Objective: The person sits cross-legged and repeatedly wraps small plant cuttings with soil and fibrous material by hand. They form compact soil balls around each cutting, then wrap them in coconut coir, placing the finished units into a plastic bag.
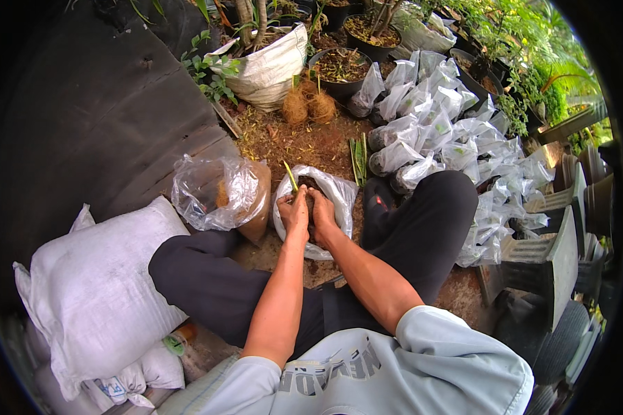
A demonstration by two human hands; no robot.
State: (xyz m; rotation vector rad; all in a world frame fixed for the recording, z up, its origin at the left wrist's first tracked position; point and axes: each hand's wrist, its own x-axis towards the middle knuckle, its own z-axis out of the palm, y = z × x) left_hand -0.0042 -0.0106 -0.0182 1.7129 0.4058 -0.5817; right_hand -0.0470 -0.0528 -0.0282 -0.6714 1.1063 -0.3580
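Between my knees stands an open white plastic bag (336, 183) with dark soil inside. My left hand (295, 213) and my right hand (322, 216) meet over its mouth, fingers curled inward around a dark clump of soil (307, 182). A narrow yellow-green leaf cutting (291, 176) sticks up beside the left fingertips, leaning left. My palms and fingers hide most of the clump, and whether the cutting is rooted in it cannot be seen. Just left of this bag stands a clear plastic bag (218, 194) with brown material in it.
Several clear-bagged plants (429, 131) crowd the right side. Fibrous brown balls with shoots (295, 107) sit ahead, near a white sack planter (273, 69) and black pots (340, 68). Cut leaves (358, 159) lie beyond the bag. A stuffed white sack (111, 283) is at left, grey planters (550, 259) at right.
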